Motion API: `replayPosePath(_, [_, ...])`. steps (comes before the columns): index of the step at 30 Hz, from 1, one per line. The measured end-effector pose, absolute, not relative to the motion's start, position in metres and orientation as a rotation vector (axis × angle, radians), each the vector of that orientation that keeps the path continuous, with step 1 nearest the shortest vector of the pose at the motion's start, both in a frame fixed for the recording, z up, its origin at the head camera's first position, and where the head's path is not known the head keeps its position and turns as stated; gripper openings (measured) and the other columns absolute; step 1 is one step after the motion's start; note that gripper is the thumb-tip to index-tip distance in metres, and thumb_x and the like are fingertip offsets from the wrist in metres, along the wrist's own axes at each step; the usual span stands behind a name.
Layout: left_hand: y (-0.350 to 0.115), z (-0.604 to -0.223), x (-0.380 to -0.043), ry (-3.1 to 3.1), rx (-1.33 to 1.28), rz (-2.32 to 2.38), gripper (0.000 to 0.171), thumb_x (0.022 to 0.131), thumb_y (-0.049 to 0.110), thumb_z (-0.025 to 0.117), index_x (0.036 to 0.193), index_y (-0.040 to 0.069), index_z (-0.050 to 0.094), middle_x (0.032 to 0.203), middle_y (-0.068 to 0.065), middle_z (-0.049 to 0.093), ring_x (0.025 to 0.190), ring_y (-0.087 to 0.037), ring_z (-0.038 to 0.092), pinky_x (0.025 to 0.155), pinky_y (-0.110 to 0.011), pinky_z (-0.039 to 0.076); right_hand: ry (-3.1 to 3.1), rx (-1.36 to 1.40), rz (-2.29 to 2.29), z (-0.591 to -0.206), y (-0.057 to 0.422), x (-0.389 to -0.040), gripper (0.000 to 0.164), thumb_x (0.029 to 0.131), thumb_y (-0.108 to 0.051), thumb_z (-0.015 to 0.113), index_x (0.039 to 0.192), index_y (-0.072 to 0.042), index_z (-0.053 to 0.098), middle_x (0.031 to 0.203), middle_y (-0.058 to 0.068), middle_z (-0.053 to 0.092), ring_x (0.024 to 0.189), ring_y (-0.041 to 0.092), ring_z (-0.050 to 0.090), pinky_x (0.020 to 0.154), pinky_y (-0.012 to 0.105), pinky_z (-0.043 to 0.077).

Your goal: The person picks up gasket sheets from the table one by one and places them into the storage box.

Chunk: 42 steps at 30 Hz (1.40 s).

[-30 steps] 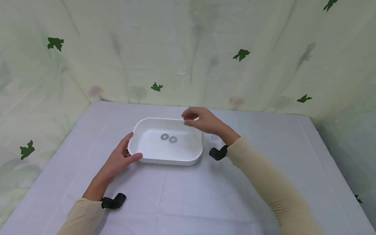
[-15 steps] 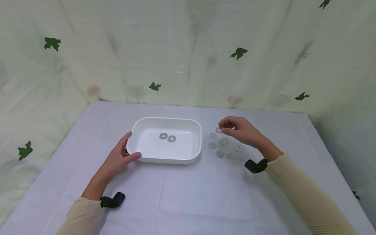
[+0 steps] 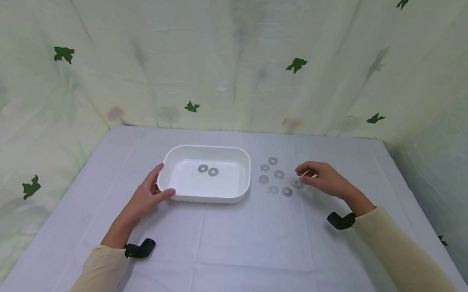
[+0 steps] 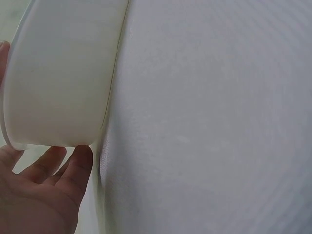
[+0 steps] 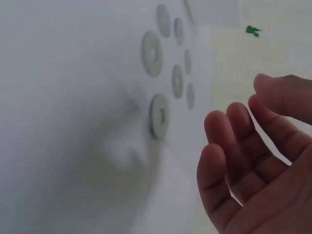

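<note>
Left hand (image 3: 144, 199): unmoved over the past second, holding the tray (image 3: 189, 185) at its left end, thumb on the near rim, fingertips against the end wall. Tray lies between the hands, nearer the left.

Right hand (image 3: 323, 180): the change. A second ago it was over the tray's far right corner; half a second ago, at the washer farthest out; now it has come right and nearer the body. Thumb apart from the loosely bent fingers, nothing pinched. Nearest thing: the rightmost loose washer (image 3: 295, 185), just off the fingertips. Wrist view is soft, so contact is hard to rule out, but there seems to be a gap. Meaning: only the reach has shifted to another washer; the tray's share has not grown.

Counts, near to far. Sleeves: two, the right one (image 3: 405, 258) stretched longer. Black wrist cameras: two, one at the left wrist (image 3: 140, 248), one at the right (image 3: 341, 221). Loose washers: seven, flat on the cloth (image 3: 230, 237), all left of the right hand's fingertips. Tray: one. Washers inside it: two, side by side, to the right of the left hand and slightly beyond it. Washers altogether: nine. Beyond both hands, one pale curtain (image 3: 237, 76) with green leaf shapes (image 3: 296, 65), about nine, some cut by the edge.
</note>
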<state>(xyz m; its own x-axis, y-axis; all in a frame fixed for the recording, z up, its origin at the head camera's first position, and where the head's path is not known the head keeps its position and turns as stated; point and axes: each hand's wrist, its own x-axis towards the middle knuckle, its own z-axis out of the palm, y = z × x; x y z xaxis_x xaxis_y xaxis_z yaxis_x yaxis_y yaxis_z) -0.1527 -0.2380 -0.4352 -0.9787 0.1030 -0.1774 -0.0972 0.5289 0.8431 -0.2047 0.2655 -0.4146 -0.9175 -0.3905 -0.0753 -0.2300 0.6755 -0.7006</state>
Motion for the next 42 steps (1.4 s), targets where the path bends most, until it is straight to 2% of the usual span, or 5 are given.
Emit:
replayPosePath(15, [-0.24,-0.438,-0.153,2.584,0.003,1.392,0.099,0.092,0.034,0.07,0.161,0.021,0.001,0.167,-0.013,0.016,0.144,-0.039,0.039,0.089,-0.006,0.038,2.818,-0.587,-0.79,-0.447,0.265,-0.21,0.03,0.087,-0.005,0.069,0.116,-0.001,0.067,0.106,0.013,0.067,0.09,0.021,0.06,0.078,0.035,0.048])
replayPosePath(26, [-0.24,-0.437,-0.154,2.58,0.018,1.397,0.099,0.092,0.035,0.07,0.161,0.02,0.0,0.167,-0.014,0.016,0.143,-0.038,0.04,0.084,-0.004,0.036,2.832,-0.549,-0.623,-0.445,0.255,-0.219,0.026,0.086,-0.009,0.073,0.11,-0.001,0.065,0.101,0.011,0.064,0.088,0.022,0.057,0.08,0.039,0.048])
replayPosePath(31, [-0.24,-0.436,-0.155,2.586,0.012,1.392,0.099,0.092,0.035,0.07,0.161,0.021,0.001,0.167,-0.013,0.017,0.145,-0.038,0.039,0.103,-0.027,0.042,2.816,-0.516,-0.666,-0.446,0.256,-0.22,0.027,0.088,-0.01,0.07,0.112,-0.003,0.06,0.099,0.01,0.064,0.087,0.021,0.056,0.079,0.037,0.047])
replayPosePath(35, [-0.24,-0.436,-0.154,2.578,-0.004,1.391,0.099,0.092,0.036,0.07,0.161,0.021,0.001,0.168,-0.014,0.015,0.146,-0.039,0.037,0.112,-0.05,0.036,2.777,-0.52,-0.708,-0.447,0.258,-0.218,0.034,0.089,-0.01,0.069,0.122,-0.004,0.06,0.101,0.009,0.065,0.088,0.02,0.057,0.08,0.036,0.047])
replayPosePath(42, [-0.239,-0.437,-0.151,2.59,0.008,1.396,0.099,0.092,0.037,0.07,0.161,0.021,0.0,0.167,-0.015,0.015,0.146,-0.04,0.037,0.108,-0.041,0.04,2.753,-0.584,-0.743,-0.445,0.26,-0.216,0.032,0.088,-0.007,0.07,0.119,-0.003,0.064,0.103,0.01,0.066,0.091,0.021,0.058,0.083,0.038,0.048])
